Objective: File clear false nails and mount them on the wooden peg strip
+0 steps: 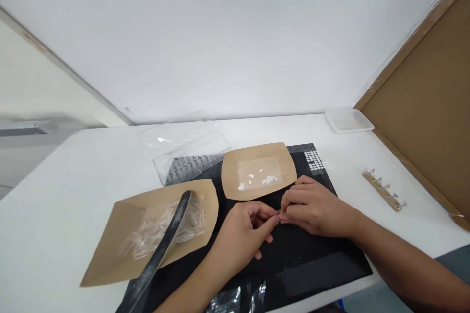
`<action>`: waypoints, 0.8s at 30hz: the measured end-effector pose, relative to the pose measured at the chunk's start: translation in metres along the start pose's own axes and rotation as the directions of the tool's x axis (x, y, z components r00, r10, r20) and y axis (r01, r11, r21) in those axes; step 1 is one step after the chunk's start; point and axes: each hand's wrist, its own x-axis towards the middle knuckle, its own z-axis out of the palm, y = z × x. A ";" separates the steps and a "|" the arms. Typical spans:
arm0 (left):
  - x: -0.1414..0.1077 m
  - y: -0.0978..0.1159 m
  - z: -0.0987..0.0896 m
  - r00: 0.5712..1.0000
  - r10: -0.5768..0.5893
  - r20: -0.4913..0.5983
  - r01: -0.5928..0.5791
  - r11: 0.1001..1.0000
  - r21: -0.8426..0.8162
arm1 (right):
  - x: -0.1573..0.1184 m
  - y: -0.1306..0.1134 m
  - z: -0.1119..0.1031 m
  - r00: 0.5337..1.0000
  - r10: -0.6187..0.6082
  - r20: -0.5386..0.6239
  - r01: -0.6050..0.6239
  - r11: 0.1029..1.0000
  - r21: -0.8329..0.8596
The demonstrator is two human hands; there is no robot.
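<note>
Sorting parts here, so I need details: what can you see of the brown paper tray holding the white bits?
The kraft paper tray is shallow, with rounded corners and raised sides. It lies flat on a black mat, just beyond the right hand. A clear plastic sheet lies inside, with small white pieces scattered on it.

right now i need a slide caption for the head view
Left hand and right hand meet at a tiny part over a black mat beside two kraft trays
</note>
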 end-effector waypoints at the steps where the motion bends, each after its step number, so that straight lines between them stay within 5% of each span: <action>1: 0.000 0.000 0.000 1.000 -0.010 0.004 0.010 1.000 -0.015 | 0.000 -0.001 0.000 1.000 -0.003 0.002 0.003 1.000 -0.007; 14: 0.001 0.008 0.003 0.990 -0.142 -0.004 0.141 0.986 -0.090 | -0.002 -0.005 0.004 0.998 0.056 0.024 -0.055 0.998 -0.038; 24: 0.002 0.006 0.001 0.996 -0.092 0.002 0.091 0.993 -0.069 | -0.001 -0.008 0.002 0.996 0.068 0.054 -0.064 0.995 -0.081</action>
